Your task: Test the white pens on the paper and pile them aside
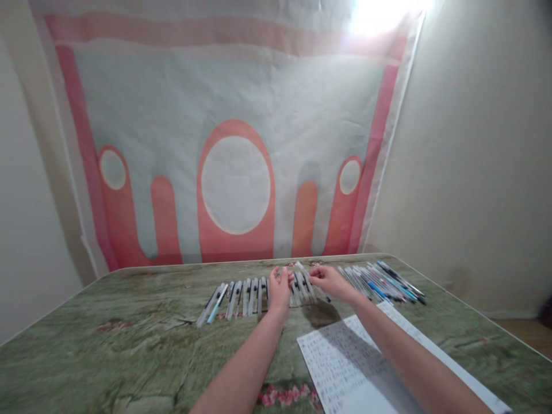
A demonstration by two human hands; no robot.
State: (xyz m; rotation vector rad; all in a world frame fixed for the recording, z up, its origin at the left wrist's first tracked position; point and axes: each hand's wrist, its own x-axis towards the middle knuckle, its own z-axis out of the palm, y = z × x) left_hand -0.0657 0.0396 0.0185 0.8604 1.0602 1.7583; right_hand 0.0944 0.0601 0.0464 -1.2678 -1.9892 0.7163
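My right hand (331,282) pinches a slim, pale pen (301,268) above the far middle of the table; the pen slants up to the left from my fingertips. My left hand (281,287) is just to its left, over a row of pens (250,296). Its fingers are loosely curled and apart, and I see nothing held in them. The row is mostly clear-barrelled pens laid side by side, and my left hand hides part of it. At the row's left end is a light-blue pen (217,303).
A second group of pens (379,282), blue, dark and pale, lies at the far right. Under my right forearm rests a sheet of paper (340,351) covered in handwriting. The table (107,362) has a wood-and-flower print. A pink-and-grey patterned sheet (172,115) hangs behind it.
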